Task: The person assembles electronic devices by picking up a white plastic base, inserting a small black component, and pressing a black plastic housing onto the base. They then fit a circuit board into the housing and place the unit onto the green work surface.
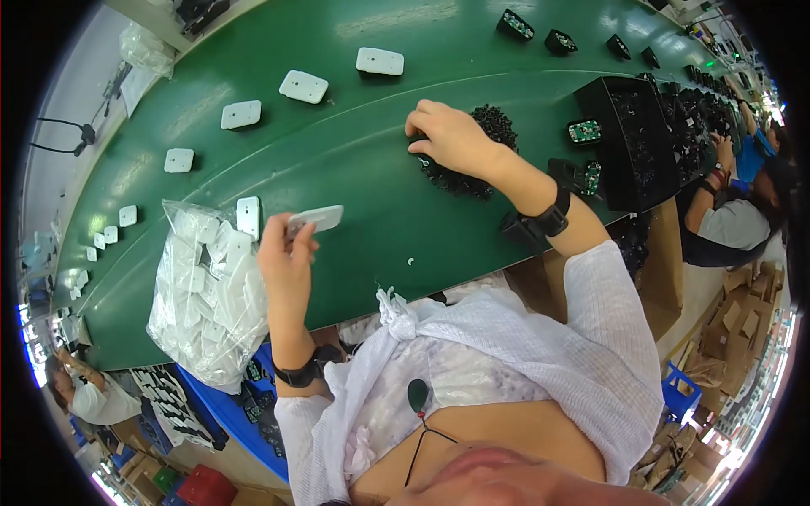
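My left hand point(285, 257) holds a flat white plastic plate point(317, 219) by its edge, just above the green conveyor belt point(354, 160). Right beside that hand lies a clear bag point(207, 291) stuffed with more white plates. My right hand point(447, 135) rests fingers-down on a heap of small black parts point(472, 177) farther along the belt; whether it grips one is hidden. Both wrists wear black bands.
Several white plates point(304, 86) lie spaced along the belt to the left and far side. Small black modules point(515, 24) ride the far right. A black bin point(629, 139) of parts stands right of the heap. Other workers sit at the right point(734, 211) and lower left point(84, 392).
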